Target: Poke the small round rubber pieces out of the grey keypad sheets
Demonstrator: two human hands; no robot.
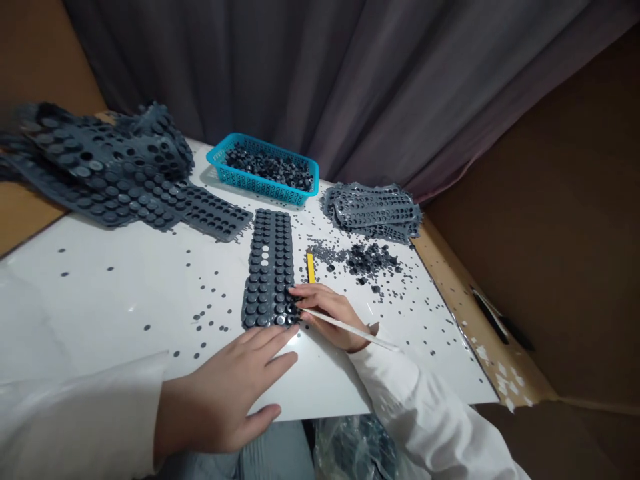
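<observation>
A piecework booth: cardboard panels and a grey curtain around a table piled with rubber sheets.

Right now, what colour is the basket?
The basket is bright turquoise-blue, clearest in the head view.

Two hands, one blue basket, one yellow stick, one white strip, two heaps of rubber sheets.
</observation>
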